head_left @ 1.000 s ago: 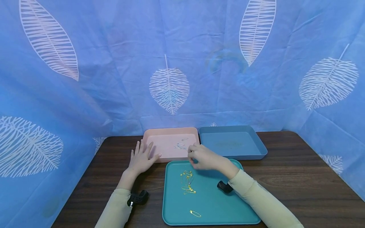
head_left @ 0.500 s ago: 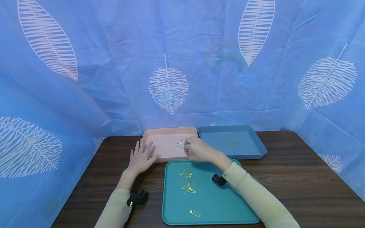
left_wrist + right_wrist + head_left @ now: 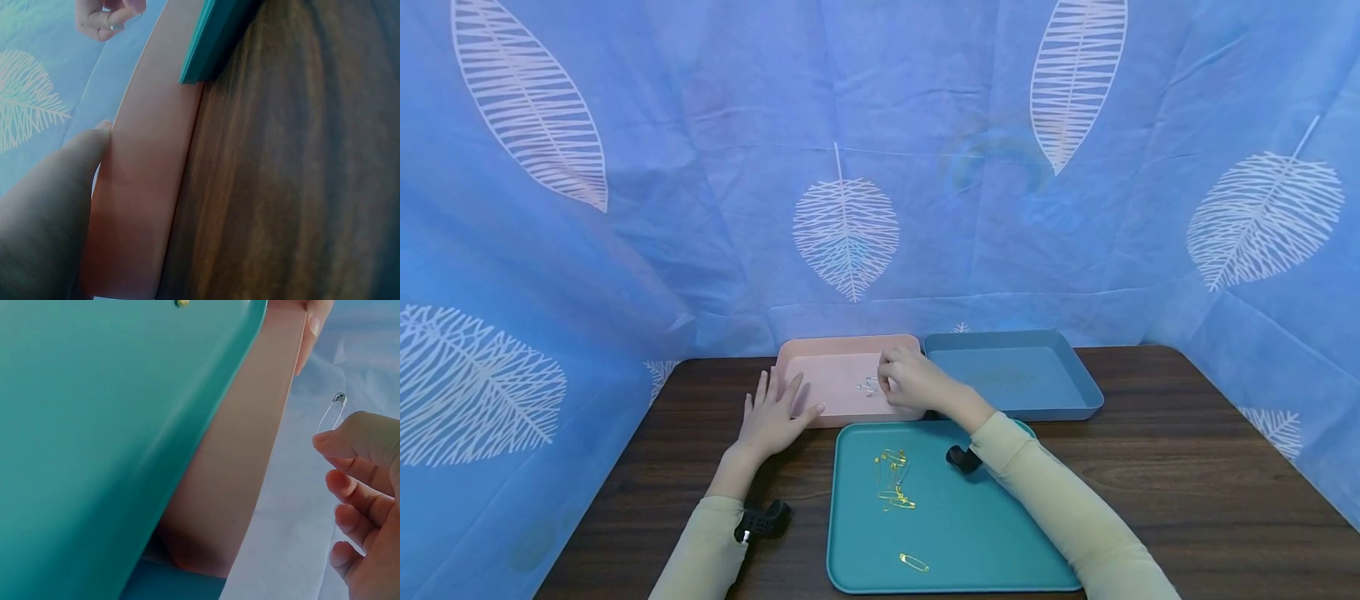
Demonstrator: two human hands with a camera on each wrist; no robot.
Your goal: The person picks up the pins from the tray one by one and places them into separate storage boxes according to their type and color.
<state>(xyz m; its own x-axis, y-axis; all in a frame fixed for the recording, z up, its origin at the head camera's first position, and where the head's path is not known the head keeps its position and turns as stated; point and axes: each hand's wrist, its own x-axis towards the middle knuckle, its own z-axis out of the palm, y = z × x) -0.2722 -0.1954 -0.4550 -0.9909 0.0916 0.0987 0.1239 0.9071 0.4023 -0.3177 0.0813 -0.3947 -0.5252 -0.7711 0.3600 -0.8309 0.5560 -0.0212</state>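
Note:
A silver safety pin is pinched between the thumb and index finger of my right hand, which is over the right side of the pink tray. The other fingers curl in below the pin in the right wrist view. Several silver safety pins lie in that tray, partly hidden behind the right hand. My left hand rests on the tray's front left corner, fingers spread, with the thumb along the front rim.
In front, a teal tray bears a cluster of gold safety pins and a single gold pin nearer its front edge. A blue tray stands right of the pink one. Behind them hangs a blue leaf-print cloth.
My right hand has moved forward and slightly left, from the pink tray's front right corner to above its inside. The left hand has stayed in place.

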